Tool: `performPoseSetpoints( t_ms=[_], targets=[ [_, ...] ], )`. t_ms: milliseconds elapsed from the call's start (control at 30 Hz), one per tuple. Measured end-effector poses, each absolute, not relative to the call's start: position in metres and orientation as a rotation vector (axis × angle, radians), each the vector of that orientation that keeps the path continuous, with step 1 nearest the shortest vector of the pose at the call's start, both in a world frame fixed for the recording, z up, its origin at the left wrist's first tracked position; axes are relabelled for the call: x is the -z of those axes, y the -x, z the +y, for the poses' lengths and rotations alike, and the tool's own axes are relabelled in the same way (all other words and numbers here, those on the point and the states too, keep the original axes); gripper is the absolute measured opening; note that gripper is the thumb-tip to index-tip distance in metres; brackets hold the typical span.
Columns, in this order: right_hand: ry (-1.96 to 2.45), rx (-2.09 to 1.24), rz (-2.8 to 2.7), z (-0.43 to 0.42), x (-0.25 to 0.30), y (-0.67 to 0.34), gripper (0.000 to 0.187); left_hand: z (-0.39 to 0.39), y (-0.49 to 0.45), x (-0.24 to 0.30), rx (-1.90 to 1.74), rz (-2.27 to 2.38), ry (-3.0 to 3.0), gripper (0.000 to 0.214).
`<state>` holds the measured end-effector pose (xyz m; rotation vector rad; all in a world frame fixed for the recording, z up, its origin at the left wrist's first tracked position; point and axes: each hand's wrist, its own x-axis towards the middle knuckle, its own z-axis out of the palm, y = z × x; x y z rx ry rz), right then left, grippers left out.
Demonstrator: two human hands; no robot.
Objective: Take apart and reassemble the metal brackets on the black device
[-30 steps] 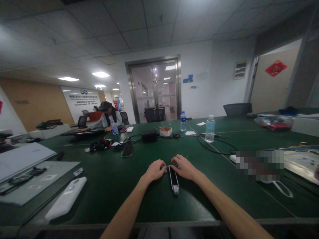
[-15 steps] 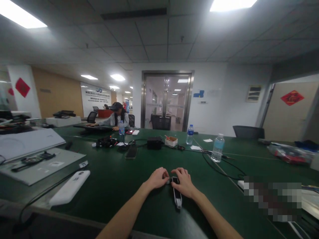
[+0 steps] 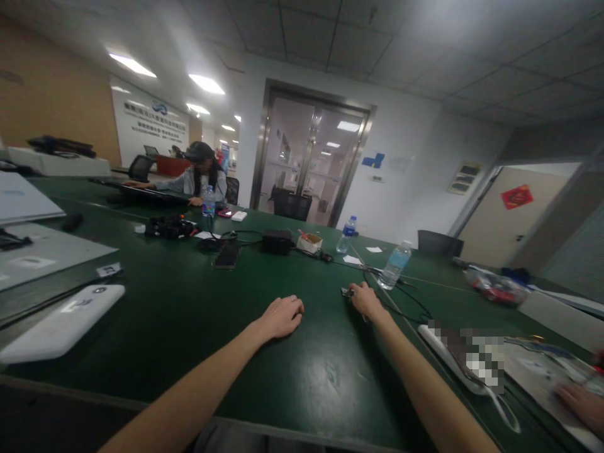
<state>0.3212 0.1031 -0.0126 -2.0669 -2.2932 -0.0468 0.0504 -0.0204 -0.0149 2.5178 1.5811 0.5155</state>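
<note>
My right hand (image 3: 367, 302) is closed around a slim silver-and-black handheld device (image 3: 346, 292) beside the clear bottle (image 3: 395, 267). Only the device's far end shows beyond my fingers; most of it is covered by the hand, so its exact kind cannot be made out. My left hand (image 3: 283, 316) lies palm down on the green table (image 3: 226, 314), apart from the device. Its fingers are loosely bent and nothing shows in them.
A white case (image 3: 66, 324) lies at the left. Across the table are a black box (image 3: 277, 241), cables, an open carton (image 3: 309, 243) and another bottle (image 3: 346, 235). A person (image 3: 207, 176) sits at the far left; another person's hand (image 3: 582, 402) is at the right edge.
My right hand has carried the device away to the right, toward the clear bottle. My left hand has come off it and stays on the table. The view has turned right and tilted.
</note>
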Motion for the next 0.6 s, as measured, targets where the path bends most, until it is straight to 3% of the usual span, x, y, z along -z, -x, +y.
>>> performPoseSetpoints(
  t_ms=[200,600],
  targets=[
    [2.092,0.166,-2.330,0.146,0.020,-0.332,0.050,-0.021,-0.055,0.015,-0.476,1.607,-2.555,0.019],
    [2.177,0.385,-2.308,0.174,0.032,-0.317,0.043,-0.025,-0.057,0.011,-0.446,1.615,-2.539,0.020]
  ],
)
